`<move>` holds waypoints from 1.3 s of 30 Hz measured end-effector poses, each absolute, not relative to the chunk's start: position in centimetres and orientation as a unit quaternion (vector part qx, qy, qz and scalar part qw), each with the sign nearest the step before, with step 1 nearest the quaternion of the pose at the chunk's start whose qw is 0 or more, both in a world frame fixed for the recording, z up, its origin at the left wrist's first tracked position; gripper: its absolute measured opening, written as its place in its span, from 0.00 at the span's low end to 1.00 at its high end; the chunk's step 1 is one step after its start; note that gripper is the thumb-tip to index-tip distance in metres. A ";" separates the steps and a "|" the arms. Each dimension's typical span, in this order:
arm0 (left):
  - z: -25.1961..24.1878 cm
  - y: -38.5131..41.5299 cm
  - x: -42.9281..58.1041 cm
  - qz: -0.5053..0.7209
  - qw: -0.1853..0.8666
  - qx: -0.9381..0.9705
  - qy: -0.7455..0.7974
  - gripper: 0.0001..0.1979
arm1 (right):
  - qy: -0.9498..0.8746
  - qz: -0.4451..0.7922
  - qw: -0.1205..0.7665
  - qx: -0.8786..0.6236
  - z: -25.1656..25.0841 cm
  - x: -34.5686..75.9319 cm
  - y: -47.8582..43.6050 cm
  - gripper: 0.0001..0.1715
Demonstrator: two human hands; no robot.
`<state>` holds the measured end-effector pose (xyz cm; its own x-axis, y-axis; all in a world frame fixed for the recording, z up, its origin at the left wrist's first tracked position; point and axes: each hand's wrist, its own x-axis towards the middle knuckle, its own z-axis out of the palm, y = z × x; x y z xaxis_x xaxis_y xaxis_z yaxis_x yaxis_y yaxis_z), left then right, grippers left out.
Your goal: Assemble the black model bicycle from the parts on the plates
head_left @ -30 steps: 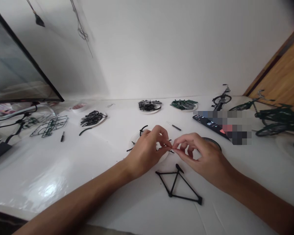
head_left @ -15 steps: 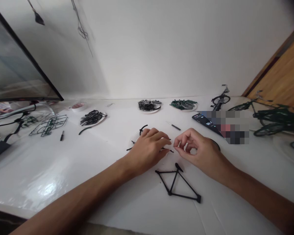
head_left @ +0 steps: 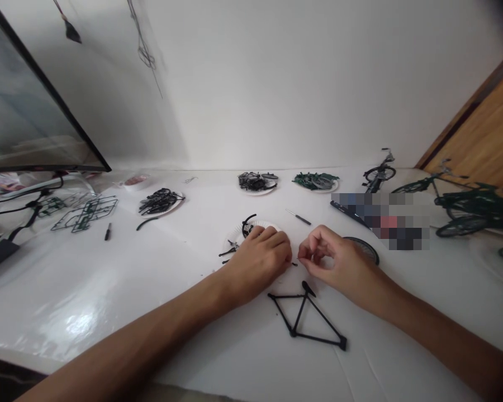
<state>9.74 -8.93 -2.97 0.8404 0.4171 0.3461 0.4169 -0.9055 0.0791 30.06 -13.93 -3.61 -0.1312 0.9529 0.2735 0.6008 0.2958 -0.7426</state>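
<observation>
My left hand (head_left: 265,255) lies over the right part of a white paper plate (head_left: 228,239) of small black parts. Its fingers are curled, and whatever they grip is hidden. Beside it, thumb and forefinger of my right hand (head_left: 333,254) pinch together on something too small to make out. The tip of a thin black part (head_left: 294,264) shows between both hands. Nearer to me lies a black model bicycle frame (head_left: 299,330) with a saddle. A model wheel (head_left: 366,248) rests partly behind my right hand.
Behind the hands lies a small screwdriver (head_left: 298,216). Plates of black parts (head_left: 161,202), grey and black parts (head_left: 255,181) and green parts (head_left: 314,181) stand farther back. Finished model bicycles (head_left: 473,206) and a blurred-out phone (head_left: 347,213) are at right; green sprues (head_left: 86,214) lie left.
The fingers of my left hand have curled in closer over the plate's edge. My right hand keeps its pinch almost in place. The view has shifted slightly.
</observation>
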 end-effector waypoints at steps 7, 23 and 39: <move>-3.0 -9.2 9.9 0.176 0.001 0.963 0.206 0.08 | -0.713 0.224 0.369 -0.552 -3.8 30.2 -13.8 0.12; -1.9 -9.9 9.8 0.362 0.058 0.875 0.316 0.06 | -0.667 0.212 0.523 -0.486 -2.6 28.9 -14.8 0.19; -1.7 -10.6 10.2 0.398 0.049 0.852 0.336 0.05 | -0.648 0.153 0.549 -0.505 -2.4 27.6 -15.0 0.20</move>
<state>10.23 -10.60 -1.67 0.4581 0.6111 0.6455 0.5331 -0.7700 0.3506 27.64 -15.04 -2.40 0.1136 0.8224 0.5574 0.4874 0.4428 -0.7526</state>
